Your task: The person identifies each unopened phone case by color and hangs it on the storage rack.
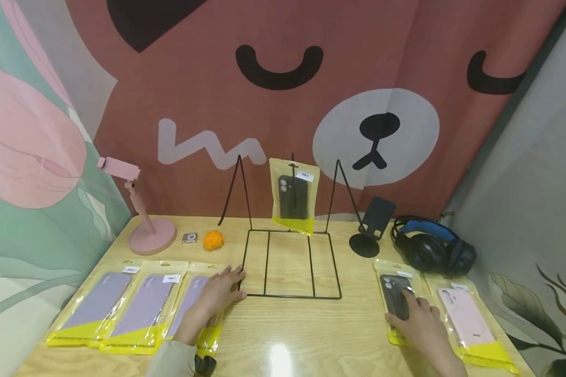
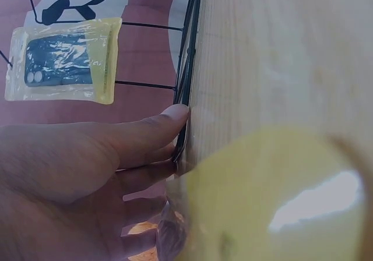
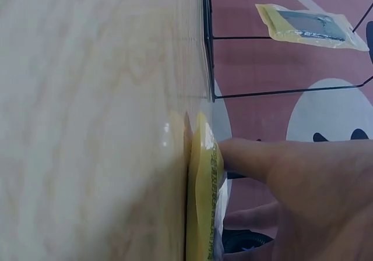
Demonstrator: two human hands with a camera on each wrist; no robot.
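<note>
A black wire rack [image 1: 290, 297] stands mid-table, with one packaged dark phone case [image 1: 293, 196] hanging from its hook. My left hand [image 1: 217, 290] holds the rack's front left corner, thumb and index fingertips at the wire in the left wrist view. Under that wrist lies a packaged purple phone case [image 1: 188, 301], partly covered. On the right, my right hand [image 1: 420, 319] grips another packaged dark phone case [image 1: 393, 288], thumb at its left edge and fingers over its face. The right wrist view shows this pack edge-on, its yellow end [image 3: 205, 197] beside the thumb. A packaged pink phone case [image 1: 467, 317] lies to its right.
Two more packaged purple cases [image 1: 96, 301] lie at the left. Behind stand a pink stand [image 1: 153, 235], an orange ball [image 1: 214, 240] and a small square item [image 1: 189, 238]. A black phone stand [image 1: 364, 245] and headphones [image 1: 434, 251] sit at back right.
</note>
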